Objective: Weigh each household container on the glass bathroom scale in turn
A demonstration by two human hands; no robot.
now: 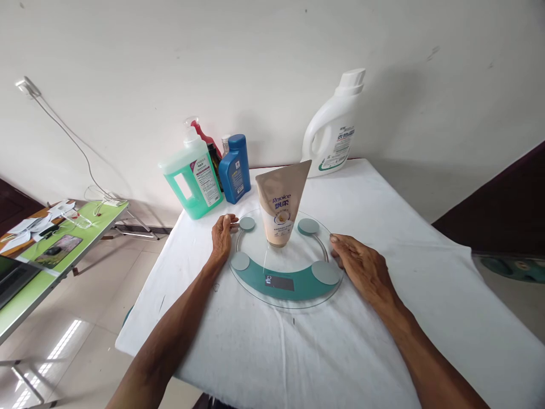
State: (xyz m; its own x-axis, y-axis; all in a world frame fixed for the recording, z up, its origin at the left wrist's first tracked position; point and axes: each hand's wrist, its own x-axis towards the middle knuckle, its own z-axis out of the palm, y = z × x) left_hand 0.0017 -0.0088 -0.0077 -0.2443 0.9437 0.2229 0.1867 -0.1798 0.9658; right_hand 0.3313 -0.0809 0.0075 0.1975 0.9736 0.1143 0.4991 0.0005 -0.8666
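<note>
A round glass bathroom scale (264,287) with a green band and a small dark display lies on the white-covered table. My left hand (222,236) is closed at its left rim, fingers bent against the edge. On the opposite rim, my right hand (361,262) grips with the thumb on top and the other fingers partly hidden below. Between the hands, a beige Rejoice tube (281,204) stands upright on its cap on the glass, toward the back of the scale. Neither hand touches the tube.
Behind the scale at left stand a green liquid bottle (191,182), a blue bottle (235,170) and a red bottle (206,136). A white detergent jug (334,130) is against the wall. A green side table (91,218) holds papers and a laptop (15,279).
</note>
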